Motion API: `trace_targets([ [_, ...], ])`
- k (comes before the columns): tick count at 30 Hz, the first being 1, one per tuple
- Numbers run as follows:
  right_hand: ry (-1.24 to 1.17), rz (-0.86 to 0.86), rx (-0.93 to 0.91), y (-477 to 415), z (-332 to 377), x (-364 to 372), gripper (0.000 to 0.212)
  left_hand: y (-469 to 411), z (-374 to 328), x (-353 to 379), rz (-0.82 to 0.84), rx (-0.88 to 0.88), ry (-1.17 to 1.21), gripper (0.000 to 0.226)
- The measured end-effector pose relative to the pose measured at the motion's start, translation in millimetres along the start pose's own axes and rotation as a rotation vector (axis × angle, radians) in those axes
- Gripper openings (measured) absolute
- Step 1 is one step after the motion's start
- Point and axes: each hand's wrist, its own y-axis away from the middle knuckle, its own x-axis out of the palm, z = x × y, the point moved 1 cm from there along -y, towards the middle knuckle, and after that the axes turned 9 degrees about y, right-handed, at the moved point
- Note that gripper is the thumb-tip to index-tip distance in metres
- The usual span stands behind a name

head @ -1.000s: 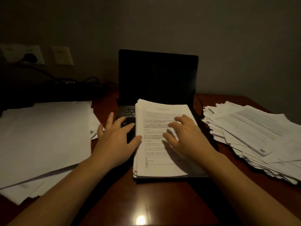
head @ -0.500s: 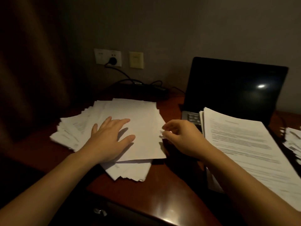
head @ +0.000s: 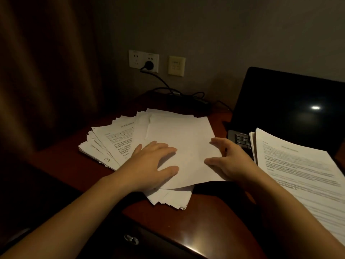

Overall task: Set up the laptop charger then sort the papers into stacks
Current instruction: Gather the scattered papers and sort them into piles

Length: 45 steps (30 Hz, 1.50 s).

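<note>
A loose, fanned pile of white papers [head: 130,139] lies on the dark wooden desk [head: 201,217], topped by a blank sheet [head: 186,139]. My left hand [head: 155,165] rests flat on that top sheet with fingers spread. My right hand [head: 231,161] touches the sheet's right edge, fingers straight and thumb out. An open black laptop [head: 287,105] stands at the right, with a neat stack of printed papers [head: 302,176] lying over its keyboard. The charger plug [head: 149,65] sits in the wall socket, and its black cable [head: 168,86] runs down to the desk.
A brown curtain [head: 46,71] hangs at the left. A beige wall plate [head: 176,66] is beside the socket. The desk's front edge carries a drawer with a metal handle [head: 131,239]. Bare desk wood shows in front of the pile.
My view swung left from the laptop stack to the loose pile. Both hands left the stack; the right hand, pinching at the sheet's edge half a second ago, now lies straight against it.
</note>
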Motion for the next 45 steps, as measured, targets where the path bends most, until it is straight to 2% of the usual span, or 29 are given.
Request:
trace_targets([
  [4, 0.009, -0.066, 0.010, 1.6, -13.6, -8.4, 0.077, -3.0, 14.2, -10.6, -0.144, -0.125, 0.034, 0.060],
  [6, 0.004, -0.093, 0.011, 2.3, -17.8, -10.0, 0.080, -4.8, 20.4, -12.5, -0.097, -0.172, -0.023, 0.065],
  [8, -0.006, -0.132, 0.029, 1.8, -18.9, -10.9, 0.080, -5.4, 23.6, -12.8, -0.030, -0.144, -0.080, 0.069],
  [12, -0.034, -0.178, 0.067, 1.9, -20.6, -12.0, 0.082, -6.5, 23.1, -19.2, -0.015, -0.157, -0.013, 0.069],
  [14, -0.066, -0.145, 0.058, 4.0, -19.7, -15.2, 0.079, -9.8, 24.7, -19.3, -0.029, -0.169, -0.052, 0.066],
  [17, -0.154, 0.015, 0.048, 7.5, -18.4, -21.7, 0.083, -15.1, 28.8, -13.4, -0.047, -0.220, -0.111, 0.055],
  [20, -0.183, 0.092, 0.034, 9.2, -18.1, -23.8, 0.085, -17.0, 24.4, -9.7, -0.113, -0.260, -0.227, 0.046],
  [22, -0.197, 0.112, 0.011, 10.0, -16.2, -21.5, 0.083, -14.1, 14.0, -9.7, -0.212, -0.125, -0.254, 0.043],
  [23, -0.210, 0.124, -0.004, 10.7, -14.6, -19.7, 0.081, -11.8, 6.4, -9.9, -0.208, -0.013, -0.197, 0.043],
  [26, -0.251, 0.165, -0.029, 13.6, -11.1, -11.9, 0.087, -1.6, -23.5, -5.8, 0.052, 0.202, 0.036, 0.061],
  [27, -0.251, 0.166, -0.040, 14.8, -9.9, -8.7, 0.089, 0.4, -29.2, -2.0, 0.122, 0.212, 0.047, 0.069],
  [29, -0.197, 0.126, -0.072, 17.0, -6.3, -1.3, 0.091, 0.5, -28.5, 6.6, 0.151, 0.194, 0.008, 0.078],
  [32, -0.081, 0.052, -0.126, 18.2, -2.2, 4.1, 0.090, 0.2, -20.5, 12.0, 0.088, 0.189, 0.014, 0.073],
  [37, -0.121, 0.270, -0.074, 14.1, -9.3, -13.9, 0.096, 0.5, -14.9, 14.5, 0.022, 0.224, 0.011, 0.071],
  [42, -0.091, 0.214, -0.064, 14.7, -6.0, -3.4, 0.092, 1.1, -20.0, 16.7, 0.001, 0.255, -0.013, 0.078],
  [45, -0.148, 0.163, -0.075, 15.9, -4.5, 4.7, 0.093, 0.3, -19.0, 19.8, -0.055, 0.285, 0.061, 0.069],
])
